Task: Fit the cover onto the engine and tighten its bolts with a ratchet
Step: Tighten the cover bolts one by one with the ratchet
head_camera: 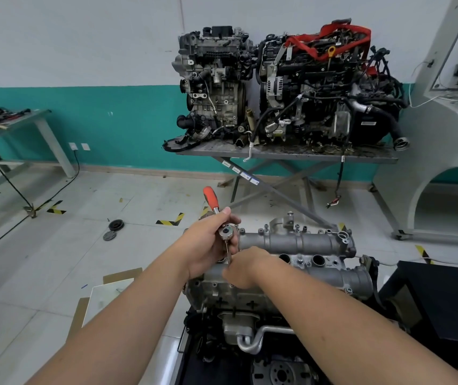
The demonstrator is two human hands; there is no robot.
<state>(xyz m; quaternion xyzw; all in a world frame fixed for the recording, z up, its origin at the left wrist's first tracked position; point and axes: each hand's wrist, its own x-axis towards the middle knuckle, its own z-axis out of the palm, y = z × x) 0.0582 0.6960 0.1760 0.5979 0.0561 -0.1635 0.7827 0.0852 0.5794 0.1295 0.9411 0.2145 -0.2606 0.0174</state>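
Both hands are working over the grey cast-aluminium cover [297,241], already sitting on the engine [250,307]; bolt tightening is seemingly underway (how many are done, cannot tell). The left hand [208,243] is gripping the orange-handled steel ratchet [218,215] near its head, above the cover's left end. The right hand [246,266] is pinching the extension shaft just below it.

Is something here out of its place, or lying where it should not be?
Yes. Two dark round parts lie loose on the floor left of the engine, and flattened cardboard lies beside it. On the cover itself nothing looks askew.
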